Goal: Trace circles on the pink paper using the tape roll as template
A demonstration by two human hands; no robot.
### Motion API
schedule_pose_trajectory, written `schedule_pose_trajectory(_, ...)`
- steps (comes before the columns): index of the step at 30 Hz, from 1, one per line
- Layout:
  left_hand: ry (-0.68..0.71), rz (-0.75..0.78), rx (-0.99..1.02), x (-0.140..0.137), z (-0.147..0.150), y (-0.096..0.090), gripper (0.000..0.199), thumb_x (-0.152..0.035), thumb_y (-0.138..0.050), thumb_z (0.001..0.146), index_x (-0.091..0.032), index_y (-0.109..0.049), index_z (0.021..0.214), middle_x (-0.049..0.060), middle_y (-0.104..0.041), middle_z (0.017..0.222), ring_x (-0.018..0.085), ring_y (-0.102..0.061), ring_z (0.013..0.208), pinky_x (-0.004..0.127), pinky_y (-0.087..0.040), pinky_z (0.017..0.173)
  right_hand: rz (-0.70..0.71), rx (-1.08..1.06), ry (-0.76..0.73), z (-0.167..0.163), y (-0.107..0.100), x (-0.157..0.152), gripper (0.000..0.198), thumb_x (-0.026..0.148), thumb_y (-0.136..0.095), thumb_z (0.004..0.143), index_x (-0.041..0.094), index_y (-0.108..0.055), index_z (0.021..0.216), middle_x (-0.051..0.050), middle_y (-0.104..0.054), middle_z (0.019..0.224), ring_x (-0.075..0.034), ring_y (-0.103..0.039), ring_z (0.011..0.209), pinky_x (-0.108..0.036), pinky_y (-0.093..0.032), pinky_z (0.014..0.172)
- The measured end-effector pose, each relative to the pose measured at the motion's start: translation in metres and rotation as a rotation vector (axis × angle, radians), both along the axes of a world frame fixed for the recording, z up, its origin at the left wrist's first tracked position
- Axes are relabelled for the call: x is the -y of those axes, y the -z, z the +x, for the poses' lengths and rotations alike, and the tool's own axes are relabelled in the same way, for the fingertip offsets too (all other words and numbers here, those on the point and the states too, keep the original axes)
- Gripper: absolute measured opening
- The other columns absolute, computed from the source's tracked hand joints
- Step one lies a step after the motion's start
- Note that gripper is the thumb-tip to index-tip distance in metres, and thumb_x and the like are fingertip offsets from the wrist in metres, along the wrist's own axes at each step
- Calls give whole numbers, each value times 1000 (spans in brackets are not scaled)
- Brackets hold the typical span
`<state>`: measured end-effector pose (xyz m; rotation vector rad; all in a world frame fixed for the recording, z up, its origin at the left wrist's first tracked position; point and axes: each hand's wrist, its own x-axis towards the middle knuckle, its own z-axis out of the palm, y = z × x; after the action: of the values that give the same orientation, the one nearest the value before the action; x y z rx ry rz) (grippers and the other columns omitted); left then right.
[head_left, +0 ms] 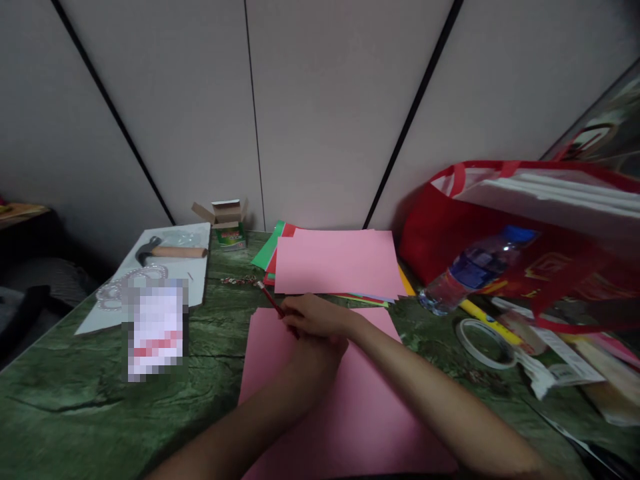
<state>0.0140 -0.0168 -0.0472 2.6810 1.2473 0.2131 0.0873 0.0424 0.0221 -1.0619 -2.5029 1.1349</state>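
A red pencil (273,300) slants out from the closed fingers of my right hand (313,315), its silvery end pointing up and to the left. My left hand (320,357) lies just below and partly under the right one, so its fingers are hidden. Both hands rest over a large pink sheet of paper (350,420). Beyond them lies a stack topped by another pink sheet (337,260), with green, red and yellow sheets showing at its edges.
Left: a hammer (175,252) on a white board (197,280), a blurred-out item (157,330), an opened small box (231,233). Right: a red bag (430,227), a water bottle (470,273), a tape roll (463,340), a yellow marker (493,321) and dark-handled scissors (600,460).
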Motion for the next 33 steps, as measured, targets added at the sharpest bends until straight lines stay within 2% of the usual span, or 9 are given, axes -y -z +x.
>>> schedule_pose_trajectory(2, -18, 8, -39, 0, 1, 0, 26, -8, -45, 83, -13, -57, 106, 15, -61, 101, 31, -57, 93, 49, -46, 78, 2, 10, 7, 0, 0, -1, 13, 13, -47, 86, 18, -52, 74, 1, -63, 67, -11, -57, 61, -21, -39, 55)
schedule_pose_trajectory(5, -11, 37, -101, 1, -1, -4, 35, -2, -43, 76, -12, -55, 107, 16, -61, 100, 32, -57, 91, 51, -45, 77, 40, 31, 26, 0, 4, -4, 11, 14, -48, 86, 18, -54, 77, 0, -63, 70, -12, -57, 61, -21, -38, 53)
schedule_pose_trajectory(11, 70, 80, -153, 3, -5, -18, 44, -2, -39, 75, -12, -49, 117, 17, -55, 117, 33, -51, 107, 53, -39, 88, 137, 23, 85, 1, 13, -16, 9, 16, -49, 86, 19, -54, 79, -1, -63, 74, -14, -57, 67, -22, -40, 58)
schedule_pose_trajectory(14, 69, 98, -201, 3, -4, -25, 48, -1, -41, 75, -9, -46, 122, 22, -51, 123, 36, -45, 116, 55, -36, 93, 126, 3, 148, 2, 16, -22, 7, 17, -50, 86, 18, -55, 81, -2, -64, 77, -14, -58, 69, -23, -40, 60)
schedule_pose_trajectory(18, 78, 60, -248, 1, -3, -28, 45, -4, -45, 76, -8, -49, 121, 23, -55, 117, 38, -47, 115, 53, -37, 93, 90, -44, 244, 9, 23, -28, 9, 16, -51, 85, 17, -53, 77, -1, -64, 73, -13, -57, 64, -22, -40, 57)
schedule_pose_trajectory(24, 96, 95, -288, 0, -4, -25, 45, -6, -48, 77, -9, -48, 122, 22, -56, 115, 37, -47, 116, 51, -36, 94, 167, -89, 405, 22, 40, -36, 9, 17, -51, 85, 18, -50, 77, 1, -59, 67, -12, -55, 60, -22, -37, 55)
schedule_pose_trajectory(28, 93, 122, -276, 2, -5, -33, 42, -7, -46, 79, -11, -49, 121, 22, -52, 123, 34, -46, 117, 49, -39, 93, 221, -137, 502, 35, 47, -39, 12, 19, -49, 86, 20, -47, 74, 2, -57, 63, -13, -54, 58, -23, -36, 55)
schedule_pose_trajectory(33, 102, 101, -289, 3, -6, -38, 37, -5, -45, 80, -10, -52, 116, 21, -52, 121, 33, -48, 115, 47, -39, 94, 257, -206, 622, 60, 58, -38, 13, 21, -47, 85, 22, -45, 72, 2, -56, 59, -14, -54, 56, -24, -38, 55)
